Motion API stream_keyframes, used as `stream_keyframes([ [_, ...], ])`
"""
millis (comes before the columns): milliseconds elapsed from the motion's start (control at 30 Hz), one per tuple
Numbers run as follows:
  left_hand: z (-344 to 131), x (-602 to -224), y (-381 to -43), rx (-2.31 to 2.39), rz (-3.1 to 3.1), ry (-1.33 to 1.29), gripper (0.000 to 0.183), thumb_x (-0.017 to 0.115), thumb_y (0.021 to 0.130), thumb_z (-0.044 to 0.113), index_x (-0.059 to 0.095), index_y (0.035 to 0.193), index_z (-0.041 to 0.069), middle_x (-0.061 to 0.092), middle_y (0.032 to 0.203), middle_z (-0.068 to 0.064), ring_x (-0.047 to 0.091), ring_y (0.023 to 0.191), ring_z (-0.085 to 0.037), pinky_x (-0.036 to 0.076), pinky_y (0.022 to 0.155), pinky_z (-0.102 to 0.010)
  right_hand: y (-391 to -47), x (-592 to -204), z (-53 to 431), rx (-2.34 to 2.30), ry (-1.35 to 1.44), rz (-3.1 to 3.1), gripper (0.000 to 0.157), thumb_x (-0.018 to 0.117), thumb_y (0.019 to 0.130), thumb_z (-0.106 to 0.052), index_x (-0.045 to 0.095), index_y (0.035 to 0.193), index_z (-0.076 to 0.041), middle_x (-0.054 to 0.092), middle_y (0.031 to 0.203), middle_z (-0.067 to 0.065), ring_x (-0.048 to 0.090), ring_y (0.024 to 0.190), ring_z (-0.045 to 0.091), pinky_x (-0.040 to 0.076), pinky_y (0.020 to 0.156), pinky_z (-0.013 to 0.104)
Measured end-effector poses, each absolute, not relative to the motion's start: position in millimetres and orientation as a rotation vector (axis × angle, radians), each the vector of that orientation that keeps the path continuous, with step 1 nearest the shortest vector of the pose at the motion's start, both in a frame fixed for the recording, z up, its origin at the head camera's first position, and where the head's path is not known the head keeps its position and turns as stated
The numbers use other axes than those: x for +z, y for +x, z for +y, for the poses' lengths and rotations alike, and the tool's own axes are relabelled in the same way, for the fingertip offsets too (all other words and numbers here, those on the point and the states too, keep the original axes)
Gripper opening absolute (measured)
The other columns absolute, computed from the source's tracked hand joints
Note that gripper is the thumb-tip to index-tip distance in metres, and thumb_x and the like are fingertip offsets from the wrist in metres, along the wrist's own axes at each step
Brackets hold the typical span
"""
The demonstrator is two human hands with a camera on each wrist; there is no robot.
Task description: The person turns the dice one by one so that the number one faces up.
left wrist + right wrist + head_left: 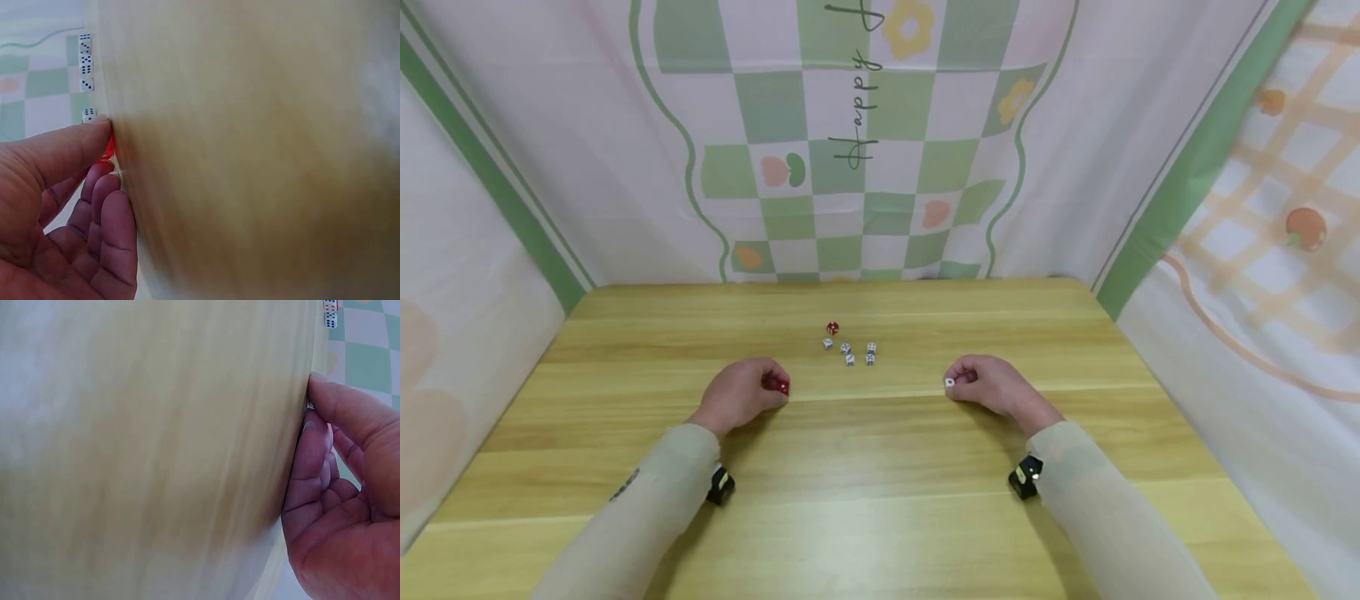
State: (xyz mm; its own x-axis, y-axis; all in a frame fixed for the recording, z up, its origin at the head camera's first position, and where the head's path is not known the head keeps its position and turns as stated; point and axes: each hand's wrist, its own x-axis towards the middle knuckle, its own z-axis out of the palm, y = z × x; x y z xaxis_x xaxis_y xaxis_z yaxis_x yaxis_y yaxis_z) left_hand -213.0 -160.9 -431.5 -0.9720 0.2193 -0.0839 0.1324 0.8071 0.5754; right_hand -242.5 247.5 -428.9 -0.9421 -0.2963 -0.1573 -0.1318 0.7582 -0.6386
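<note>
My left hand (741, 393) pinches a red die (783, 387) between thumb and fingers, low over the wooden table. In the left wrist view a bit of that red die (109, 150) shows under the thumb. To the right, my right hand (992, 387) pinches a white die (950, 382); the fingers hide it in the right wrist view. Between and beyond the hands lies a loose group of several white dice (850, 360). Another red die (832, 328) sits just behind them.
The light wooden table (865, 467) reaches back to a hanging cloth (835, 217) with green and white checks. More patterned cloth (1262, 275) closes off both sides. A small black device (1026, 477) is strapped at each wrist.
</note>
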Motion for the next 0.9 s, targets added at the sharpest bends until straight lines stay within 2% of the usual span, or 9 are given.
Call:
stream_keyframes([
  [367, -163.0, -431.3, -212.2, 1.000, 2.774, 0.236, 0.018, 0.081, 0.090, 0.016, 0.075, 0.107, 0.013, 0.073, 0.104, -0.002, 0.064, 0.097, -0.020, 0.052, 0.092, -0.044, -242.3, -428.5, 247.7, -0.961, -0.332, 2.698, 0.011, 0.075, 0.095, -0.021, 0.073, 0.101, -0.013, 0.067, 0.093, 0.001, 0.057, 0.087, 0.017, 0.046, 0.083, 0.035],
  [900, -164.2, -434.0, -212.9, 1.020, 2.752, 0.193, 0.015, 0.079, 0.093, 0.017, 0.075, 0.107, 0.014, 0.070, 0.102, -0.002, 0.061, 0.093, -0.019, 0.051, 0.087, -0.040, -240.8, -428.1, 246.3, -0.959, -0.345, 2.697, 0.010, 0.075, 0.095, -0.020, 0.072, 0.101, -0.013, 0.066, 0.091, 0.001, 0.057, 0.086, 0.016, 0.045, 0.082, 0.033],
])
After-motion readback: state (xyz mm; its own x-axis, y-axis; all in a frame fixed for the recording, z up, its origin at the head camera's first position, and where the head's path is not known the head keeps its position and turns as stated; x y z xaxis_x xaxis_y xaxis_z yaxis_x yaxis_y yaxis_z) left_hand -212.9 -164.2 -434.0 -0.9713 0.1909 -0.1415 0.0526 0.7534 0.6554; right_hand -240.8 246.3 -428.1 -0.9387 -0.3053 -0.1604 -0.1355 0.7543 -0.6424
